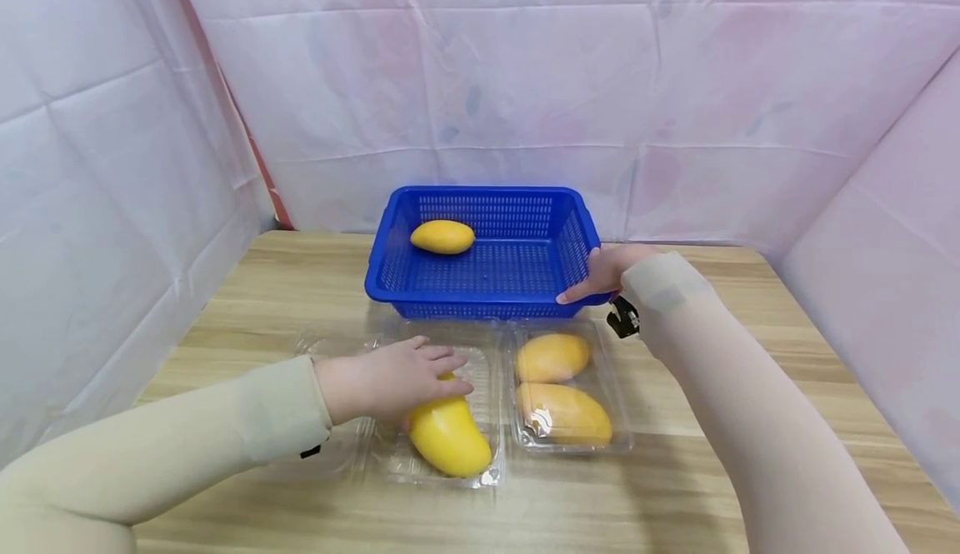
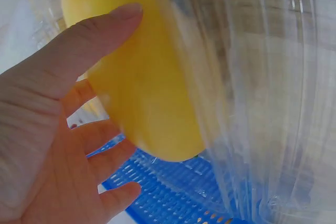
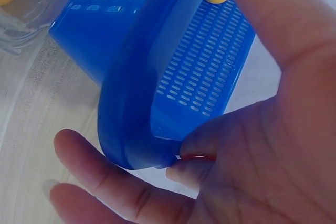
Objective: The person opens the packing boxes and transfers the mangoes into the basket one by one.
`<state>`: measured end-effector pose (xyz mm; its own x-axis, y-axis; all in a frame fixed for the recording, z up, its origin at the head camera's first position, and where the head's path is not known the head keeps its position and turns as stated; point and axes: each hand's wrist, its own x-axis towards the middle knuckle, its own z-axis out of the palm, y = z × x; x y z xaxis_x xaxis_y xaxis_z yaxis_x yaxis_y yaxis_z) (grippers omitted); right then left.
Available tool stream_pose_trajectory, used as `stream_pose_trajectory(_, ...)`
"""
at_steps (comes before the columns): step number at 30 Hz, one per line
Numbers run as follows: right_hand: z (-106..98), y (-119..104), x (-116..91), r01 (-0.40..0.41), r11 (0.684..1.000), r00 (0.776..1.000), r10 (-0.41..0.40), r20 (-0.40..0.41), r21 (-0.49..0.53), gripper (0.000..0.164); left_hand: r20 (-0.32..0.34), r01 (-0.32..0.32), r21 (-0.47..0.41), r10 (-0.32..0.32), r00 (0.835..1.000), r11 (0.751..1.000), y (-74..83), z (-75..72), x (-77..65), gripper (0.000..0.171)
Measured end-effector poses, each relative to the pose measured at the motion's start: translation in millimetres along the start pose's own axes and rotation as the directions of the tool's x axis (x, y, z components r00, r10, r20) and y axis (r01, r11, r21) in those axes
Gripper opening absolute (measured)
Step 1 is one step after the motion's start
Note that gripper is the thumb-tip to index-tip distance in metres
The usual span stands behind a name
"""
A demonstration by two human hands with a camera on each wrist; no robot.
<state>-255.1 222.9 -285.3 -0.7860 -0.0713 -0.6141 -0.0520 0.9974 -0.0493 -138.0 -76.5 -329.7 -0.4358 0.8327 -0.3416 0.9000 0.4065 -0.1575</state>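
Observation:
My left hand [image 1: 401, 375] holds a yellow mango [image 1: 452, 437] inside an open clear plastic clamshell box [image 1: 480, 371]. In the left wrist view the thumb lies across the mango [image 2: 152, 87], with the other fingers round its side. At the back, my right hand [image 1: 611, 269] grips the front right corner of a blue plastic basket [image 1: 487, 297], thumb over the rim. One more mango [image 1: 442, 237] lies in the basket's left part. The right wrist view shows the basket's rim [image 3: 123, 103] between the thumb and fingers.
Right of the open box stands a clear plastic box [image 1: 617, 421] holding two mangoes [image 1: 564, 414]. The open box's lid [image 1: 337, 446] lies flat to the left, partly under my left forearm. Patterned sheets [image 1: 525, 79] hang behind and beside the wooden table [image 1: 300, 287].

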Motion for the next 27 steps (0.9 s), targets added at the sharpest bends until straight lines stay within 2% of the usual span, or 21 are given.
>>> stream_pose_trajectory(8,-0.4,-1.6,-0.3,0.001,0.999,1.000,0.000,-0.016,0.035,0.115,0.057,0.002,-0.004,-0.001,0.998,1.000,-0.3,10.4,6.5,0.086)
stream_pose_trajectory(15,-2.8,-1.1,-2.9,0.030,1.000,0.999,-0.030,-0.014,0.008,0.104,0.037,-0.033,0.037,0.032,0.999,0.999,-4.1,11.8,10.0,0.084)
stream_pose_trajectory(23,-1.2,-1.3,-1.1,0.042,0.999,0.999,-0.041,-0.013,0.035,0.104,0.015,-0.043,0.076,0.042,0.999,0.996,-6.6,11.7,9.7,0.081)
stream_pose_trajectory(27,-0.4,-2.1,-0.7,0.035,0.999,0.999,-0.034,-0.026,0.028,0.106,-0.006,-0.026,0.082,0.026,1.000,0.996,-8.0,12.0,8.9,0.080)
